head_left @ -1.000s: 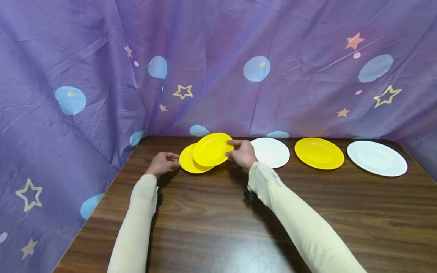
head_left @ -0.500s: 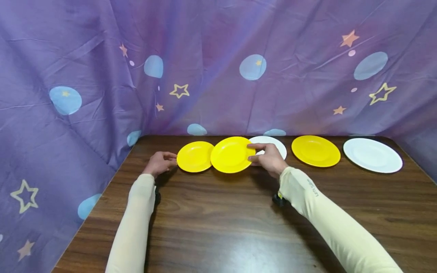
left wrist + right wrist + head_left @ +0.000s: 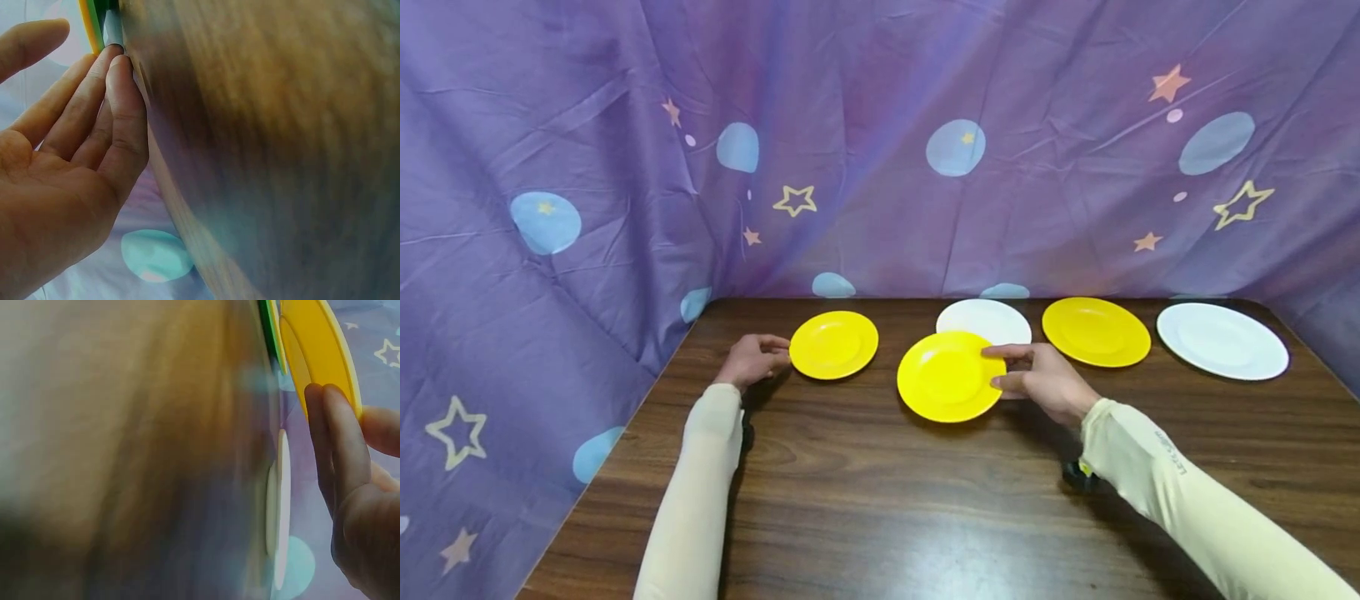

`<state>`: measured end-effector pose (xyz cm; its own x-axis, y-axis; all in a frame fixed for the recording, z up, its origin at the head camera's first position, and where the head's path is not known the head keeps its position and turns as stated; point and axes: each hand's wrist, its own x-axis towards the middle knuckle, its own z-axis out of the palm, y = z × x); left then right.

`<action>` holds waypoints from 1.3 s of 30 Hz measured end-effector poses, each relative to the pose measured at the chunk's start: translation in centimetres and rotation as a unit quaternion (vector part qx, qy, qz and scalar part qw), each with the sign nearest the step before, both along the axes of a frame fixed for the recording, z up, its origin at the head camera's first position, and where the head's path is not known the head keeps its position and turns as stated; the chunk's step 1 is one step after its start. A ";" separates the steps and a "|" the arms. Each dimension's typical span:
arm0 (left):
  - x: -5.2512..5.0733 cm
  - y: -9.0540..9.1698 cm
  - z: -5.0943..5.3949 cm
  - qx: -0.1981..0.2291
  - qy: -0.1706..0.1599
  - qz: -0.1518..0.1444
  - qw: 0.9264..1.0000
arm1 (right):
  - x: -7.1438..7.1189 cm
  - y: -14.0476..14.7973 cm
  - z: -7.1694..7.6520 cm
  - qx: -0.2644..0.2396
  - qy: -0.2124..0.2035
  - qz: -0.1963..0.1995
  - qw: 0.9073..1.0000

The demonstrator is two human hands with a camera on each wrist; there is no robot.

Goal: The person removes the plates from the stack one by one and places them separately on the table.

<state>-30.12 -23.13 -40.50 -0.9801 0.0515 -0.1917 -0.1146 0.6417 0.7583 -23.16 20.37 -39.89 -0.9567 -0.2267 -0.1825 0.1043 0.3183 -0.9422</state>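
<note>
My right hand (image 3: 1045, 379) pinches the right rim of a yellow plate (image 3: 947, 377) between thumb and fingers. In the right wrist view this plate (image 3: 322, 347) is off the table, its face turned away from the tabletop. At the left, another yellow plate (image 3: 833, 345) lies near the table's back. The fingertips of my left hand (image 3: 752, 361) are at its left rim. The left wrist view shows those fingers nearly straight against the edge, the thumb held apart. A green edge (image 3: 100, 19) shows beside the yellow rim there; what it belongs to is unclear.
Along the back of the brown wooden table (image 3: 880, 500) lie a white plate (image 3: 981, 317), partly covered by the held plate, a yellow plate (image 3: 1096, 332) and another white plate (image 3: 1222, 340). A purple patterned curtain (image 3: 865, 167) hangs behind and at the left.
My right hand has carried its yellow plate rightward and toward me, off the left yellow plate and partly in front of the white one. My left hand has stayed at the left plate's rim.
</note>
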 end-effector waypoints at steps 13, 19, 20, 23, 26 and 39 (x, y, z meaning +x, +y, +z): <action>0.0 0.3 0.3 -0.002 -0.007 0.007 1.000 | 4.0 3.5 -0.2 0.025 -0.024 0.033 0.999; 0.1 0.4 0.2 -0.005 -0.006 0.006 1.000 | 5.1 4.7 -0.7 0.000 -0.026 0.046 0.999; 0.1 0.4 0.1 -0.005 -0.005 0.006 1.000 | 5.2 4.9 -0.7 -0.001 -0.026 0.044 0.999; 0.2 0.4 0.2 -0.003 -0.003 0.005 1.000 | 5.6 5.1 -0.7 0.009 -0.018 0.041 0.999; 0.2 0.4 0.3 -0.002 -0.001 0.006 1.000 | 5.7 5.1 -0.7 0.021 -0.002 0.035 0.999; 0.2 0.3 0.1 0.001 -0.001 0.009 1.000 | 5.8 4.8 -1.0 0.089 0.014 0.019 0.996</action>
<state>-29.90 -22.80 -40.40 -0.9805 0.0353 -0.1932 -0.1268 0.6375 0.7599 -17.33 25.13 -40.87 -0.9532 -0.2292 -0.1973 0.0643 0.4838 -0.8728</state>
